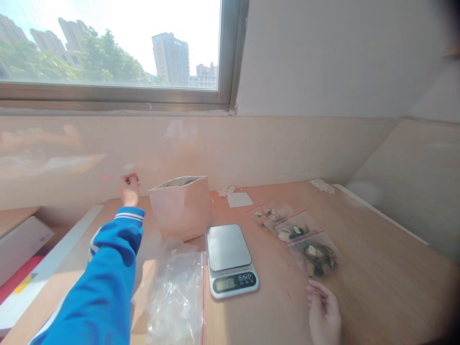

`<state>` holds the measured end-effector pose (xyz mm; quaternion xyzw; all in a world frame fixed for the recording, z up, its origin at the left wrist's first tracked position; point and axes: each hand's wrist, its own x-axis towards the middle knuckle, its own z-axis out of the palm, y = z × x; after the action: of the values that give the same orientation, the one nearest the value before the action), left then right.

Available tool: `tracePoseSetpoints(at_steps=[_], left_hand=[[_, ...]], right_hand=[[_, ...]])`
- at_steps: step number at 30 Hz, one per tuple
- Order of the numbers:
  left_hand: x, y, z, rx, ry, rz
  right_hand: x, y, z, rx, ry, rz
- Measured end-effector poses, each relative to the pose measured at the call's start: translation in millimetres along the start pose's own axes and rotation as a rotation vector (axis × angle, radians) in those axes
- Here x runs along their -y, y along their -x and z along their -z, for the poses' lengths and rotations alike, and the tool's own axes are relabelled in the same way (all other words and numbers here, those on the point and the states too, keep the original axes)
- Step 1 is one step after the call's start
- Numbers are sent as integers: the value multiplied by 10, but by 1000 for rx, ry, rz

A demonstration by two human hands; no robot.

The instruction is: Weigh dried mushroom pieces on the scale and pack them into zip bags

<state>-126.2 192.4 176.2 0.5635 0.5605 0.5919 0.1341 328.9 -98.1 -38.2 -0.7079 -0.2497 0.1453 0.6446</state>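
My left hand [130, 188], in a blue sleeve with white stripes, is stretched out toward the tiled wall, left of a pale open-topped paper bag [181, 206]. Its fingers are curled closed; whatever they may hold is too small to make out. On the table rests my right hand [325, 311], loosely curled with the fingers slightly apart and nothing seen in them. Just beyond it lies a clear zip bag with dark and tan pieces [318, 256]. Between the hands stands a kitchen scale [230, 249] with a bare plate and a lit display.
Clear zip bags [176, 297] lie left of the scale. Two more filled zip bags [293, 227] overlap at the right. A white paper slip [239, 200] and crumpled tissue [322, 186] lie toward the wall. A box [23, 244] stands at the left edge; a window [108, 48] is above.
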Motion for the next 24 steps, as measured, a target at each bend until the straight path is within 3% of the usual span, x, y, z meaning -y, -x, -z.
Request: tracePoseSetpoints(at_steps=[2,3,6,8,9,14,21,24], left_hand=[[-177,-60,37,-110,28,13],[-313,-59,55,-116,101,-54],[-764,74,37,270,122,-298],[-958,211,-55,518,-59,-354],[-1000,272,-115,557,-158,-370],[-900,400,-319,606,-301,-374],[-930,464,-237,638,-332,-322],[-979,511,-222,630,-332,-374]], right_hand=[[5,1,-5,7,8,16],[11,3,-8,9,14,26],[33,11,-16,0,26,53],[49,24,-15,0,28,64],[59,34,-13,3,30,66],[135,94,-20,37,93,175],[250,134,-74,14,371,440],[312,79,-141,-29,458,551]])
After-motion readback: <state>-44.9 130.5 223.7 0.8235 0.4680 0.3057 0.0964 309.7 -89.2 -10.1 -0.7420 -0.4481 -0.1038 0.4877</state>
